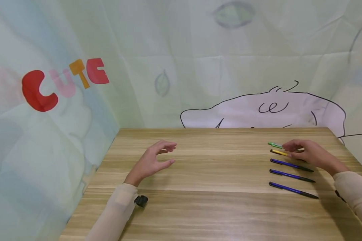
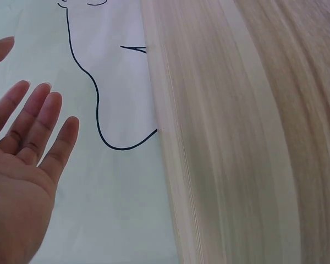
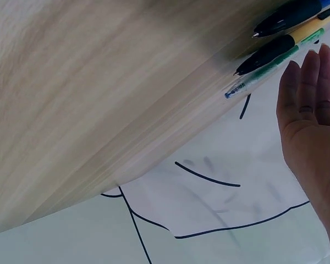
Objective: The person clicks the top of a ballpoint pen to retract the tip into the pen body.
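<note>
On the right of the wooden table (image 1: pixel 217 167), several pens lie in a column, slanting slightly. Farthest back is a green pen (image 1: pixel 274 145), then a yellow pen (image 1: pixel 279 152) with a black grip, then three blue pens, the nearest a blue pen (image 1: pixel 289 188) with a black front end. My right hand (image 1: pixel 310 154) is over the front ends of the green and yellow pens, partly hiding them in the head view. In the right wrist view its fingers (image 3: pixel 308 88) are extended beside the green pen. My left hand (image 1: pixel 154 160) hovers over the left side, fingers apart, holding nothing.
A printed cloth (image 1: pixel 169 40) hangs behind the table and along its left side, with coloured letters (image 1: pixel 42 90) and a line-drawn animal (image 1: pixel 259 107). Both forearms wear light sleeves, and a small black device (image 1: pixel 141 201) sits at the left wrist.
</note>
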`<state>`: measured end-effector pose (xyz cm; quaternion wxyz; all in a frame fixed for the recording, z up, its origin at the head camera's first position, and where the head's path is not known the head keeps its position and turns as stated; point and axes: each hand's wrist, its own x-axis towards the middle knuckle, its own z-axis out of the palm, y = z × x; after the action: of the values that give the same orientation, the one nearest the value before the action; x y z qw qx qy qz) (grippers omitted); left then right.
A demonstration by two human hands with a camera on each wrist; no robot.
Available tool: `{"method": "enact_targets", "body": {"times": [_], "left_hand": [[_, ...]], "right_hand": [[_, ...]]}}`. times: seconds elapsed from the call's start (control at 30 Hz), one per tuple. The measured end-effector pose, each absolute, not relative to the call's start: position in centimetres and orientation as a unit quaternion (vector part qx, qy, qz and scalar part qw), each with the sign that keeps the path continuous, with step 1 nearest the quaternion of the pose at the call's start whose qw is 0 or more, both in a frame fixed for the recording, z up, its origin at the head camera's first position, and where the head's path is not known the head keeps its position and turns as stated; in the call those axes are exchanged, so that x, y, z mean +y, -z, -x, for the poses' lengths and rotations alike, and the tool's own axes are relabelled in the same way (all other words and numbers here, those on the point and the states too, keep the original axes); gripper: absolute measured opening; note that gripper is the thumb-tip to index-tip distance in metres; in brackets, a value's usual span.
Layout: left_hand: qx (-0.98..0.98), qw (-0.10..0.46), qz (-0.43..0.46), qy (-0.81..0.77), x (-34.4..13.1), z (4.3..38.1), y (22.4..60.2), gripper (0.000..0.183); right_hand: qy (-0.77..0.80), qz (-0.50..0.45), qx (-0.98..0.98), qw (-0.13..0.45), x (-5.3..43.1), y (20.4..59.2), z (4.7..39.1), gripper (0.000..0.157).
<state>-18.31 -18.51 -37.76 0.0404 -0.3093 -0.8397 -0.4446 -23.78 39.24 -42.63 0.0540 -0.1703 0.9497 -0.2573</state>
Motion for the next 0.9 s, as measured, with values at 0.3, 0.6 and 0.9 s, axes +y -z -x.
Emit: {"method": "enact_targets", "body": {"times": [0.3, 0.6, 0.9], "left_hand": [[-0.842, 0.036, 0.308, 0.442, -18.5, 18.4, 37.9, 0.049], [-0.839, 0.035, 0.31, 0.446, -18.3, 18.4, 37.8, 0.049], [-0.838, 0.036, 0.311, 0.447, -18.2, 18.4, 37.7, 0.049]], "right_hand": [[0.273, 0.168, 0.945, 0.061, 39.6, 43.1, 23.8, 0.036], [0.28, 0.167, 0.943, 0.073, 39.8, 43.7, 24.1, 0.033], [0.259, 0.165, 0.949, 0.072, 39.6, 43.6, 24.3, 0.029]]}}
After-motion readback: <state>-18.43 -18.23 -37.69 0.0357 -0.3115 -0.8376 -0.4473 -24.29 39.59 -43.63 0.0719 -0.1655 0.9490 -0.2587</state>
